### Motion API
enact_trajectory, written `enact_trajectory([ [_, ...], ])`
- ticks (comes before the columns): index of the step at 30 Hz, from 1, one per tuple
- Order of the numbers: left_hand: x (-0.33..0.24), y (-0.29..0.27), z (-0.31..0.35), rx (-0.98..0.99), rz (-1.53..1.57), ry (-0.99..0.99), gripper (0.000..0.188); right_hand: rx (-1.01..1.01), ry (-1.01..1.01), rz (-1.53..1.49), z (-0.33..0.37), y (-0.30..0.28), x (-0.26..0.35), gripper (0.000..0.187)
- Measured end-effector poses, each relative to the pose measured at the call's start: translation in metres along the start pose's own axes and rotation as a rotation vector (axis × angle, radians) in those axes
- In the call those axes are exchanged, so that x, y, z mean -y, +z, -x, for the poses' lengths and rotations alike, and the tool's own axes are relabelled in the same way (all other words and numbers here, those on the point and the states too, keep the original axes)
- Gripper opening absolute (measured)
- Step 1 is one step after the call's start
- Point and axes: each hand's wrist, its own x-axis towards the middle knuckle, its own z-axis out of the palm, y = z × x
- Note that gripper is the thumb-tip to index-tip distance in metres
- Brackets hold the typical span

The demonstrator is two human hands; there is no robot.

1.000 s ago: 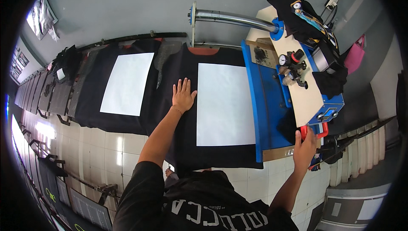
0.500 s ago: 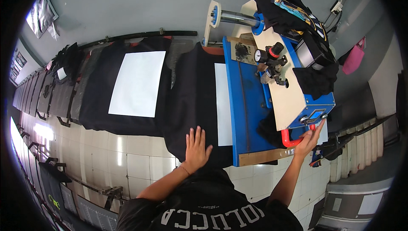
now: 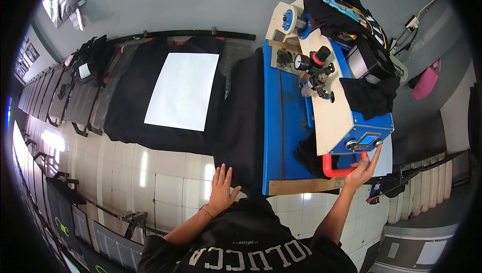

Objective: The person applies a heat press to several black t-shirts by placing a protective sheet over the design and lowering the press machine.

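My left hand (image 3: 221, 188) lies flat with its fingers spread at the near hem of a black t-shirt (image 3: 245, 122). The shirt lies on a platen, mostly covered by the blue plate (image 3: 283, 117) of a heat press. My right hand (image 3: 362, 170) reaches up beside the press's red handle (image 3: 332, 171). Its index finger touches a button on the blue control box (image 3: 369, 140). Neither hand holds anything.
To the left lies a second black shirt (image 3: 125, 117) with a white sheet (image 3: 183, 91) on it. Black garments (image 3: 351, 12) are draped over the press's cream body (image 3: 331, 112). A row of dark platens (image 3: 55, 92) runs off to the far left above a white tiled floor (image 3: 150, 172).
The blue press plate has swung left over the shirt and its white sheet. My left hand pulled back to the shirt's near hem. My right hand moved from the red handle to the control box.
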Motion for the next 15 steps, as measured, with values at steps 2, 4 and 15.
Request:
enact_trajectory([
  [2, 0.009, 0.000, 0.007, 0.010, -0.025, -0.081, 0.071, 0.016, 0.033, 0.006, 0.001, -0.003, -0.003, 0.056],
  [4, 0.023, -0.004, 0.011, 0.029, -0.033, -0.147, 0.068, 0.029, 0.054, 0.042, 0.001, -0.005, 0.001, 0.055],
  [15, 0.111, -0.074, 0.065, -0.086, 0.240, -0.221, 0.046, -0.026, 0.066, 0.107, 0.011, 0.006, 0.036, 0.048],
])
